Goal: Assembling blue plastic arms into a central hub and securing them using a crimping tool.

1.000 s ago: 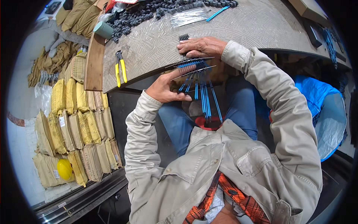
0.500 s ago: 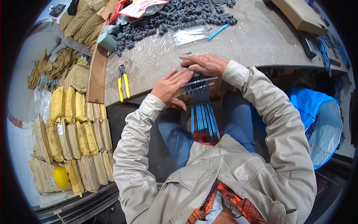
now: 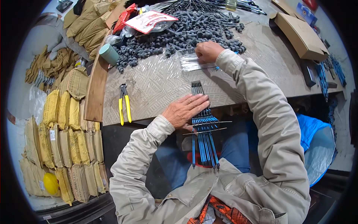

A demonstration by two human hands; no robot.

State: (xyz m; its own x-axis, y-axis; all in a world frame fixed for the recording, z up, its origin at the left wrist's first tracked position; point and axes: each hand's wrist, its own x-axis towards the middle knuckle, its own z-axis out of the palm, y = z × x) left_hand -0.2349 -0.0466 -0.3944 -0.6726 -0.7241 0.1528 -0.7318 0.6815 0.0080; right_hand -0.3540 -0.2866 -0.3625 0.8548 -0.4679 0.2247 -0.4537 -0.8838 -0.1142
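Observation:
A fan of slim blue rods with black ends [image 3: 204, 143] hangs over the table's front edge above my lap, with two thin metal bars across it. My left hand [image 3: 186, 108] lies flat over the rods' upper part, fingers straight and together. Beyond the rods' dark tips, my right hand [image 3: 209, 51] is closed at the end of a clear packet of thin whitish strips [image 3: 192, 62]. Its fingertips are hidden, so what they hold cannot be made out. A blue pen-like stick [image 3: 217, 68] lies partly under this hand.
A heap of dark grey threaded fittings [image 3: 186, 31] covers the table's back. Yellow-handled pliers [image 3: 125, 104] lie left, a green cup [image 3: 109, 54] behind them. At right are a cardboard box [image 3: 300, 35] and a blue sack [image 3: 317, 145]. Packed bags [image 3: 67, 130] stand left.
My right hand has left the rods and reached forward to the packet. My left hand has settled across the rods. The view has tilted up, showing more of the table's back.

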